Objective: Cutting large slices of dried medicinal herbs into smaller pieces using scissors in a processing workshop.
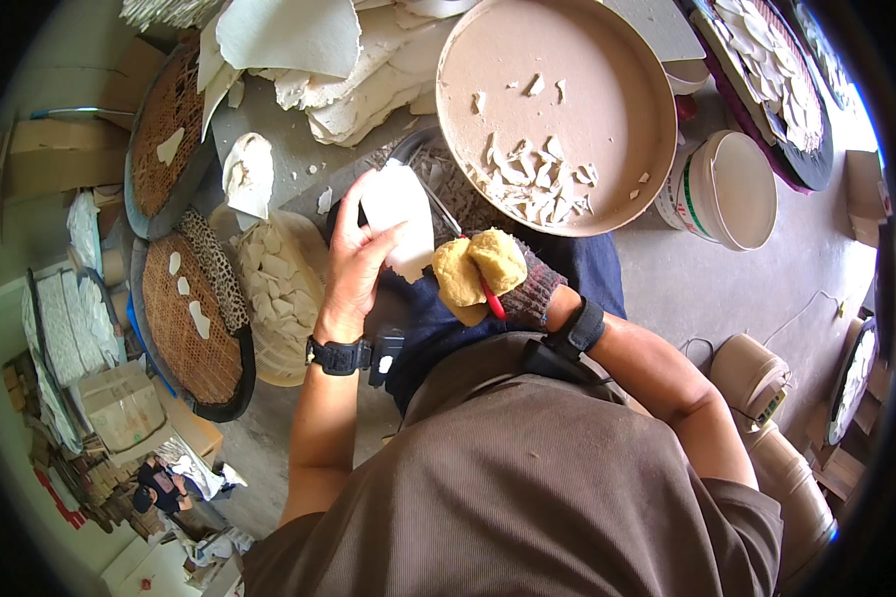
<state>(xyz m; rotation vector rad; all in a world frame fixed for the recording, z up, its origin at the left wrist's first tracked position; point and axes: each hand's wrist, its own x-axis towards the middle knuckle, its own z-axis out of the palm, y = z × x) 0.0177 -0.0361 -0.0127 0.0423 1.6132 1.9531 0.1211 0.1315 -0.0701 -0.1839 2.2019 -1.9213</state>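
Note:
My left hand (351,267) is bare and grips a pale, flat sheet piece (398,204) by its left edge, over my lap. My right hand (496,279) wears a yellow-and-dark knit glove and is closed on red-handled scissors (446,214), whose blades cross the sheet piece. Just beyond them sits a large round tan tray (607,60) with several small pale cut pieces (533,179) lying in it. A black watch is on my left wrist and a dark strap on my right.
A stack of large pale sheets (348,70) lies at the top. Round woven trays (184,328) with a few pieces and a basket of pale chunks (279,289) stand at left. A white bucket (732,189) sits at right, with cardboard boxes (119,403) at lower left.

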